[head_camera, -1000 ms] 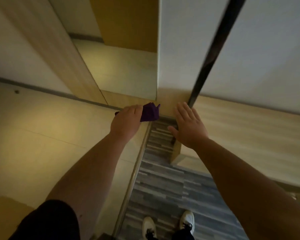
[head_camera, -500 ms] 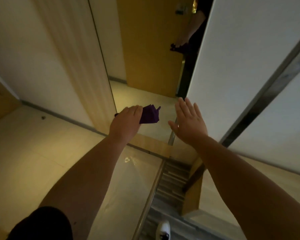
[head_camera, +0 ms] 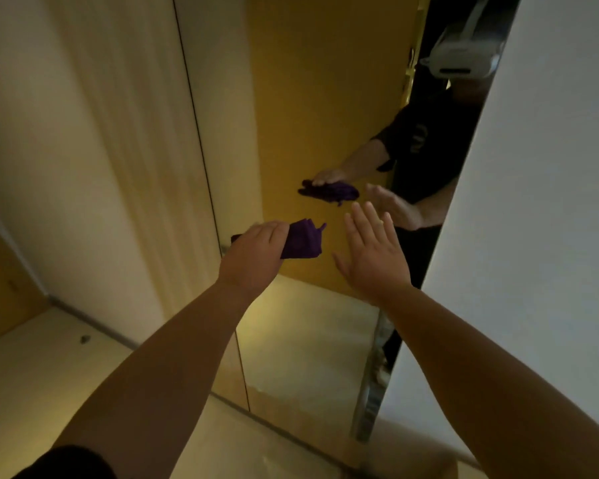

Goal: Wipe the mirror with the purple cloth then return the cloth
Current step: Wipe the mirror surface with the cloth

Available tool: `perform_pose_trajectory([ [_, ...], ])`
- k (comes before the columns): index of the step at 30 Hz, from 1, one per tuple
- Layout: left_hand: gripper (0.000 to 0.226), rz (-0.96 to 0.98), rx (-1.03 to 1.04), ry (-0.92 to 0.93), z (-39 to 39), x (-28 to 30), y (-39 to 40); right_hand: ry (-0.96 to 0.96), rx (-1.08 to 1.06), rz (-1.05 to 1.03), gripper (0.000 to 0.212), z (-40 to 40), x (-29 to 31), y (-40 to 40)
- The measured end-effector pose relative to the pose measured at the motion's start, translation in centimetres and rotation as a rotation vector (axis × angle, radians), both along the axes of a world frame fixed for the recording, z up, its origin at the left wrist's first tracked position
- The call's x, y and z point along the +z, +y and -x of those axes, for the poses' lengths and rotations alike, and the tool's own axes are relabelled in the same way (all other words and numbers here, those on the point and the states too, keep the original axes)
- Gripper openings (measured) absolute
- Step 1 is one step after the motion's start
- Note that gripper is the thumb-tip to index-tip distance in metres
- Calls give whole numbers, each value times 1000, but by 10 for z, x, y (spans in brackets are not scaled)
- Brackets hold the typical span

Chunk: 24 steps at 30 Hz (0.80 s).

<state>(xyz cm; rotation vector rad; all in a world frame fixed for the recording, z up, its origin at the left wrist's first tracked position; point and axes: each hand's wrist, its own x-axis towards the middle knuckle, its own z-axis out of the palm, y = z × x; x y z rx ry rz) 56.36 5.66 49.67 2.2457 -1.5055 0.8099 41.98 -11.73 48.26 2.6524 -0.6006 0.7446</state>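
Observation:
A tall mirror (head_camera: 312,98) stands straight ahead, between a pale wood panel on its left and a white wall on its right. My left hand (head_camera: 255,255) is raised in front of the glass and grips a bunched purple cloth (head_camera: 303,239), which sticks out to the right of my fingers. Whether the cloth touches the glass I cannot tell. My right hand (head_camera: 372,252) is held up beside it, flat, fingers spread, holding nothing. The mirror reflects both hands, the cloth and a person in dark clothes.
The pale wood panel (head_camera: 125,150) runs up the left side of the mirror. A white wall (head_camera: 540,202) juts out on the right. Beige floor (head_camera: 32,382) lies below left, with a small dark speck (head_camera: 84,339) on it.
My view has tilted up from the floor to the mirror. Both hands keep their pose, the left still gripping the cloth. The person's reflection has come into sight.

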Motion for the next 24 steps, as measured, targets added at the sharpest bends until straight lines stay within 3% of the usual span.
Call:
perform_pose_trajectory([
  [12, 56, 231, -129, -192, -114, 98, -35, -217, 84, 331, 62, -105, 106, -7],
  [18, 61, 302, -241, -190, -164, 167, -41, -337, -24, 413, 63, -134, 169, -8],
  [24, 51, 397, -311, -230, -195, 216, -52, -295, -162, 487, 62, -141, 204, -32],
])
